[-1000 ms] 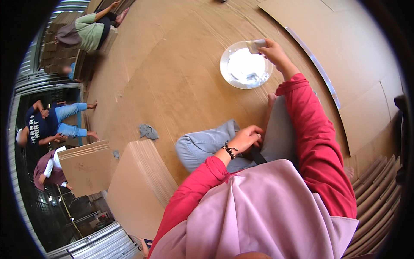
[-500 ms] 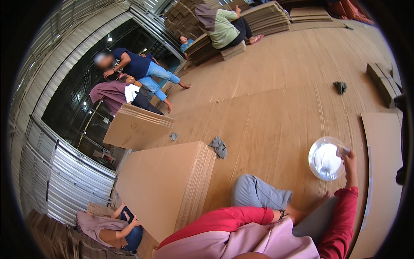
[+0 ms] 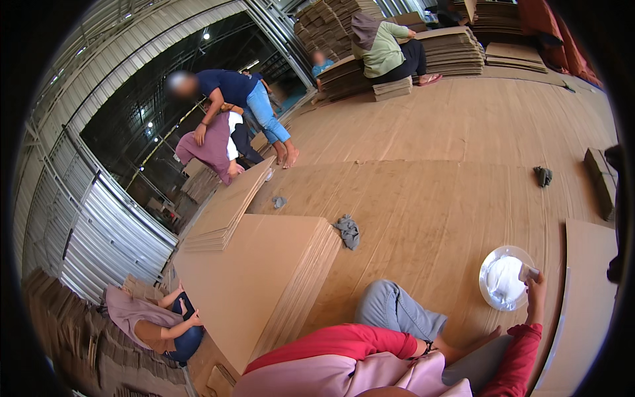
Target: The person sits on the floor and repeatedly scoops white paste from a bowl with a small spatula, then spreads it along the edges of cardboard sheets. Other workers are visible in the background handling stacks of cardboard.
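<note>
At lower right of the frame the right hand [image 3: 534,294] pinches a small white piece [image 3: 527,271] over the rim of a clear bowl [image 3: 497,301] of white paste, standing on the cardboard floor [image 3: 430,198]. The left hand is hidden near the knee [image 3: 390,308] — its grip cannot be told. With the gaze turned away, the hand could tip the bowl — spilling paste onto the sheets.

the right arm, in a red sleeve, reaches up and forward with the right hand [image 3: 534,296] raised, fingers curled and pinched together. the left arm bends across the lap, its hand hidden, a dark band at the wrist.
</note>
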Action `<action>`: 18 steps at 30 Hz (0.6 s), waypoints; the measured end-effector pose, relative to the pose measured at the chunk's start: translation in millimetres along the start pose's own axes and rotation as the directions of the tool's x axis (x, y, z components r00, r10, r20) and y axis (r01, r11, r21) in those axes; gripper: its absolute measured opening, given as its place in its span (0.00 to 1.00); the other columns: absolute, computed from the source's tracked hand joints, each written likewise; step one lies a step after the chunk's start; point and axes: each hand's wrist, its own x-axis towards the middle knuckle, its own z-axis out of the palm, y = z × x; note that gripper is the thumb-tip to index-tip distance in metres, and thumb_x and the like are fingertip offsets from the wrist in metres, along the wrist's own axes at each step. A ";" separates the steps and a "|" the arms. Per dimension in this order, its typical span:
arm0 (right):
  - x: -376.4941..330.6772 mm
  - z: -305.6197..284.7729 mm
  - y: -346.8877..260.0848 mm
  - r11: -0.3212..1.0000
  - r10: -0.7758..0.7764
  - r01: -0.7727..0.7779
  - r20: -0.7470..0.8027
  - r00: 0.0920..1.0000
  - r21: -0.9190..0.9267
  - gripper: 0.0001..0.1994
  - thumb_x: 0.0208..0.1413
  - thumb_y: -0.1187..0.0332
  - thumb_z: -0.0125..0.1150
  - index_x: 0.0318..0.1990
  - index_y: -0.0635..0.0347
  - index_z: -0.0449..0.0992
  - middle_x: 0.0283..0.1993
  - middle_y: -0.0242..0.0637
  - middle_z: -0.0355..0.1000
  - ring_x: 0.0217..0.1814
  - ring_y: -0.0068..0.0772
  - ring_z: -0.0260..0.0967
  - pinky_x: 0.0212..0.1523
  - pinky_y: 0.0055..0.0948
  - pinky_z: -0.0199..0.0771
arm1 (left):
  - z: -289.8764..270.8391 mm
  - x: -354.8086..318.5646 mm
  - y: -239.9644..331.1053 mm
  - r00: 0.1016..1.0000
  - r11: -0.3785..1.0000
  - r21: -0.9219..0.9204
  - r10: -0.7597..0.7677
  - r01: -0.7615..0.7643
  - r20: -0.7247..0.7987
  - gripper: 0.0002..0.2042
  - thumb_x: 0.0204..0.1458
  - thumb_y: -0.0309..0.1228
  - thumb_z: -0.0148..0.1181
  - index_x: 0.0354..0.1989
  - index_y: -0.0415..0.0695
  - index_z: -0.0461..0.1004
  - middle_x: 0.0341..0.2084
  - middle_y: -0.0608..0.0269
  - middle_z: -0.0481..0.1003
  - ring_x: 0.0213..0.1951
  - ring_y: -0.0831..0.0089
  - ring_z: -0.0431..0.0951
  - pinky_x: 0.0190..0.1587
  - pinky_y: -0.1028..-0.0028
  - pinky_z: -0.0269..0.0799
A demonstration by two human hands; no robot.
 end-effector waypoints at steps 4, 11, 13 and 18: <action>2.8 1.8 3.4 0.999 -0.051 0.051 -0.001 0.999 0.009 0.13 0.50 0.77 0.49 0.45 0.58 0.70 0.32 0.28 0.72 0.27 0.18 0.66 0.23 0.18 0.60 | -1.4 2.0 -0.4 1.000 1.000 -0.002 -0.006 0.006 -0.011 0.07 0.47 0.30 0.49 0.26 0.39 0.72 0.22 0.52 0.72 0.26 0.62 0.74 0.30 0.67 0.71; -3.0 2.0 -3.8 1.000 -0.030 0.030 -0.023 0.999 0.004 0.13 0.51 0.79 0.49 0.45 0.61 0.71 0.32 0.29 0.72 0.27 0.17 0.64 0.25 0.18 0.59 | -3.3 -1.2 0.9 0.999 1.000 -0.004 -0.010 0.010 -0.037 0.08 0.47 0.30 0.49 0.27 0.39 0.72 0.23 0.52 0.72 0.26 0.62 0.74 0.29 0.67 0.71; -2.5 1.0 -3.5 1.000 -0.026 0.026 -0.023 0.999 -0.007 0.13 0.51 0.78 0.49 0.45 0.59 0.71 0.32 0.29 0.72 0.27 0.17 0.65 0.24 0.17 0.59 | -3.7 -1.3 0.7 0.999 1.000 0.001 -0.001 0.001 -0.049 0.08 0.47 0.30 0.49 0.27 0.39 0.72 0.23 0.52 0.72 0.26 0.62 0.74 0.29 0.67 0.71; 5.0 -3.3 7.1 0.999 -0.047 0.047 0.016 0.999 -0.026 0.12 0.51 0.77 0.50 0.43 0.57 0.72 0.30 0.28 0.71 0.26 0.16 0.65 0.21 0.17 0.58 | -3.4 2.5 4.9 0.998 1.000 -0.010 -0.003 0.002 -0.063 0.08 0.47 0.30 0.49 0.28 0.39 0.72 0.23 0.52 0.73 0.26 0.62 0.74 0.29 0.67 0.71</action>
